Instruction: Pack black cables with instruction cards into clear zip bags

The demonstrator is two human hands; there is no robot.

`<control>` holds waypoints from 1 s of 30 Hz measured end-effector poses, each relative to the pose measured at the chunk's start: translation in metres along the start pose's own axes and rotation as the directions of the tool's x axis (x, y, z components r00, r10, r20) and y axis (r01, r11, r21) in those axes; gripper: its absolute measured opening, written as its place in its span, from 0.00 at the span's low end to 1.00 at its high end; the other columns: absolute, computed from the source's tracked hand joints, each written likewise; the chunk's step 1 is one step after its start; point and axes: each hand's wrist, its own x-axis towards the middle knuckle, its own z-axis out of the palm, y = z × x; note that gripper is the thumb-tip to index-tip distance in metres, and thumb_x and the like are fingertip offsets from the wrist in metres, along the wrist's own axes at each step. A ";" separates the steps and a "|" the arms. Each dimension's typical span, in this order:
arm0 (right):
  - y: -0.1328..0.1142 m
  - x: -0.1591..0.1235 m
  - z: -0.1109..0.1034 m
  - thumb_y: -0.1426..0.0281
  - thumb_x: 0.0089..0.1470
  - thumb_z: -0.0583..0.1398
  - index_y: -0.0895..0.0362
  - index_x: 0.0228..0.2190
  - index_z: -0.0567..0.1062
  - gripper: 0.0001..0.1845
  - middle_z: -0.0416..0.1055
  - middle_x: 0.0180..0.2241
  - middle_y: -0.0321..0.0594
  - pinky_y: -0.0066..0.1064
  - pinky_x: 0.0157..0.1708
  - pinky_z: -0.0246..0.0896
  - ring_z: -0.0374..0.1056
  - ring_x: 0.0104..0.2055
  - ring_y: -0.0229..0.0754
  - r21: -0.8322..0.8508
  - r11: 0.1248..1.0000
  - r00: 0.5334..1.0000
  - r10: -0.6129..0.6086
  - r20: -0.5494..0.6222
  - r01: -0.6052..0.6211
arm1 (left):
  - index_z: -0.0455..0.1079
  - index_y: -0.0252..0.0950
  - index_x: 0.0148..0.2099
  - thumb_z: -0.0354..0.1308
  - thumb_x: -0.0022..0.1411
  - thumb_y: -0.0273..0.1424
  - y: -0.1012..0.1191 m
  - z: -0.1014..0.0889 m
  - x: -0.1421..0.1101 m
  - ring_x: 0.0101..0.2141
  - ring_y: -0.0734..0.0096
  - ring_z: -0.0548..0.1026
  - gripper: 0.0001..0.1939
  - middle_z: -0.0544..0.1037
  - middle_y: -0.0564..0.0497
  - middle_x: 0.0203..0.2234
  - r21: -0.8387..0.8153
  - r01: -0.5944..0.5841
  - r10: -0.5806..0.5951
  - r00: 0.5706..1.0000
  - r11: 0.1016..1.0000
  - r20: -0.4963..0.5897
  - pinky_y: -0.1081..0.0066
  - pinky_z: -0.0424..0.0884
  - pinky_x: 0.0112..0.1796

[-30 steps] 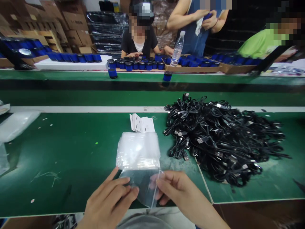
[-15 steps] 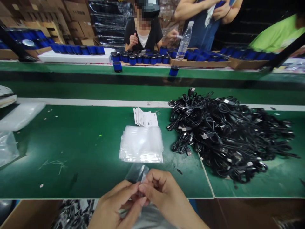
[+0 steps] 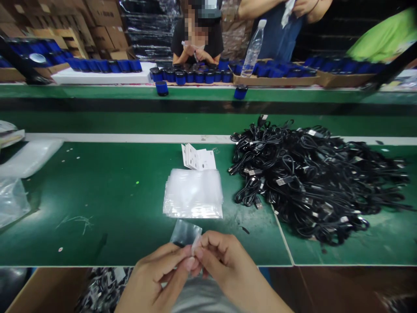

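A small clear plastic bag (image 3: 185,233) is pinched between my hands at the table's near edge. My left hand (image 3: 163,271) has its thumb and fingers closed on the bag's side. Right beside it, my right hand (image 3: 223,256) pinches the bag's edge, the fingertips of both hands touching or nearly so. Whether anything lies inside the bag is hidden by my fingers. Just beyond my hands lies a stack of clear plastic bags (image 3: 193,193), and behind that stand folded white printed leaflets (image 3: 200,158). To the right spreads a large heap of black USB cables (image 3: 302,178).
Plastic bags (image 3: 29,158) lie at the left edge. Below the table, a cardboard box (image 3: 48,289) holds several packed items (image 3: 102,289). Across the green table (image 3: 97,187) stand blue jars (image 3: 180,78) and a water bottle (image 3: 254,50); people work behind them.
My fingers have shifted slightly on the bag, and more of it shows above my left hand. Across the table, a person's hands have come together near the face.
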 end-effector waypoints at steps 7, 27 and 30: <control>-0.003 -0.004 0.000 0.77 0.53 0.54 0.57 0.25 0.71 0.08 0.70 0.22 0.33 0.23 0.25 0.59 0.66 0.25 0.35 -0.429 0.887 0.979 -0.202 -0.035 0.167 | 0.69 0.38 0.32 0.49 0.63 0.28 -0.004 0.002 0.000 0.20 0.77 0.74 0.09 0.74 0.56 0.21 0.377 -0.147 0.189 0.979 0.915 -0.077 0.80 0.69 0.22; -0.005 0.003 0.016 0.75 0.52 0.51 0.58 0.23 0.72 0.12 0.73 0.20 0.42 0.31 0.19 0.45 0.69 0.20 0.42 -0.871 0.453 0.965 -0.247 0.083 0.191 | 0.63 0.38 0.25 0.50 0.61 0.26 -0.017 0.008 0.002 0.20 0.79 0.70 0.11 0.70 0.59 0.18 0.166 -0.126 0.153 0.974 0.978 -0.165 0.81 0.65 0.24; -0.008 0.006 0.012 0.75 0.50 0.53 0.58 0.22 0.71 0.09 0.72 0.18 0.42 0.31 0.20 0.40 0.67 0.19 0.42 -0.938 0.340 0.972 -0.233 -0.017 0.065 | 0.60 0.38 0.24 0.49 0.58 0.25 -0.024 0.008 -0.002 0.19 0.80 0.68 0.11 0.67 0.60 0.17 0.203 -0.068 0.117 0.964 0.977 -0.240 0.82 0.63 0.23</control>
